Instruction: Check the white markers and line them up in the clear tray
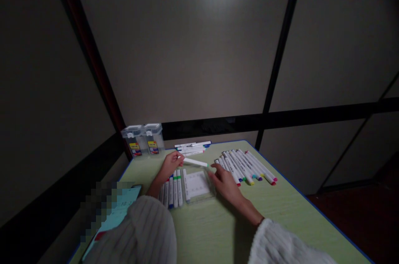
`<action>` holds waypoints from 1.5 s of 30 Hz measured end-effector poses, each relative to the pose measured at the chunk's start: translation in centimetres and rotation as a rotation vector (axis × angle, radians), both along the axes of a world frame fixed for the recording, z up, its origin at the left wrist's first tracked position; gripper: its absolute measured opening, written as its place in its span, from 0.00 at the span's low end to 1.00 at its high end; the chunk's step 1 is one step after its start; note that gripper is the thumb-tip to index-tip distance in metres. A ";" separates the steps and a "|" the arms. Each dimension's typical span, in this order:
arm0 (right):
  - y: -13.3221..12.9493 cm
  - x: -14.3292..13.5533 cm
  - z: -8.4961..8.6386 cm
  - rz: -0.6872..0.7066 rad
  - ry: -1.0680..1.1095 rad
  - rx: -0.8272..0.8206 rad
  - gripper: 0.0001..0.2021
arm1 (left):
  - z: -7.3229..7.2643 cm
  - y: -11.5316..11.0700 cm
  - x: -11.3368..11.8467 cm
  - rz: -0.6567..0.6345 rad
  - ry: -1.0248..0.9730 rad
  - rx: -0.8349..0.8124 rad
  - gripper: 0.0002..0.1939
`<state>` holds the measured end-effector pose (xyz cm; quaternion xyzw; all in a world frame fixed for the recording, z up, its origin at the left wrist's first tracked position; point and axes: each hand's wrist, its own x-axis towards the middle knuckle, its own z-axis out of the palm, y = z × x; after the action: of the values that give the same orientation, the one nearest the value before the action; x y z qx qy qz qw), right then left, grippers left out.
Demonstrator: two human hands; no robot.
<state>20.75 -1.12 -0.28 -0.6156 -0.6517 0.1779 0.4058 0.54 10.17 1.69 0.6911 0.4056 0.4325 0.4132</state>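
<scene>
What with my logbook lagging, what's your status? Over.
Left hand holds slim white marker; right hand by its green end, contact unclear. Clear plastic case below, white markers both sides.

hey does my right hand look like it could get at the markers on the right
Probably yes: the right hand is close beside those markers, with nothing visible blocking, and the left hand holds the raised marker.

Clear plastic boxes (153, 138), matt grey wall (199, 48)
</scene>
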 end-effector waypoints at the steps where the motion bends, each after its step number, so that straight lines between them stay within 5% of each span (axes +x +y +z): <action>1: 0.3 0.0 -0.3 0.006 0.087 0.033 0.17 | -0.2 -0.3 0.3 -0.018 -0.031 -0.027 0.12; 9: 1.3 -0.2 -0.6 0.097 0.728 -0.022 0.17 | -2.5 -1.0 2.2 -0.127 -0.201 -0.204 0.19; 15: 0.7 -0.8 0.2 0.114 1.014 -0.054 0.15 | -2.9 -1.6 2.2 -0.092 -0.264 -0.230 0.19; 45: 0.6 -0.6 -0.2 0.030 1.057 -0.103 0.11 | -2.8 -1.6 2.3 -0.065 -0.434 -0.367 0.15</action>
<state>20.18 -0.52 -0.45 -0.4517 -0.3572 0.5016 0.6455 2.89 8.53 -1.07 0.5086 0.3566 0.4762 0.6224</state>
